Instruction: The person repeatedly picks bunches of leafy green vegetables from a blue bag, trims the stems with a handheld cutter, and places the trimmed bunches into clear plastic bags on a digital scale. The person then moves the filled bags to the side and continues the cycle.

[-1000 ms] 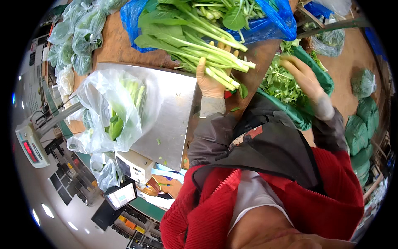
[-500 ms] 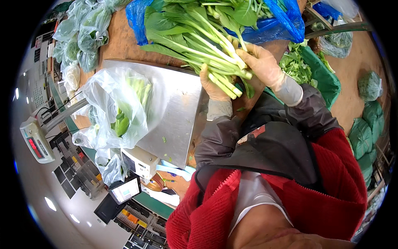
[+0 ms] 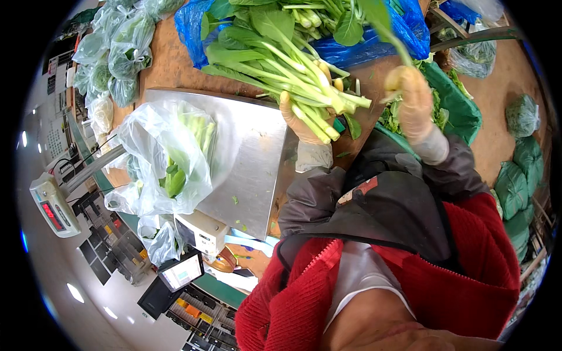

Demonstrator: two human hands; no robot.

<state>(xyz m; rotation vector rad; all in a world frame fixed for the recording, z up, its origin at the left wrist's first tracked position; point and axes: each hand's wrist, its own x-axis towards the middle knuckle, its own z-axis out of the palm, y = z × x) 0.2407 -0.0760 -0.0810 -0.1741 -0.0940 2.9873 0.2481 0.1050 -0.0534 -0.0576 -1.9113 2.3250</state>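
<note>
My gloved left hand (image 3: 300,124) is closed around a bunch of leafy greens (image 3: 287,73), with the pale cut stems toward me and the leaves pointing away. Beside that hand a small dark green thing (image 3: 339,124) peeks out, too hidden to name. In my gloved right hand (image 3: 414,106) a single leafy stalk (image 3: 400,48) is pinched, its leaf end up and blurred. The right hand is apart from the bunch, over the near side of a green-lined container (image 3: 465,117) with loose leaves. A blue plastic bag (image 3: 374,51) with more greens lies beyond the bunch.
A steel scale platform (image 3: 246,152) carries a clear bag of greens (image 3: 167,155), left of my left hand. The scale's display (image 3: 54,213) stands on a post. Filled bags (image 3: 126,55) are piled at the far left, and green bags (image 3: 515,181) lie at the right.
My right hand has come away from the bunch to the right, taking one leafy stalk with it. The left hand keeps its hold on the bunch, nearly in place.
</note>
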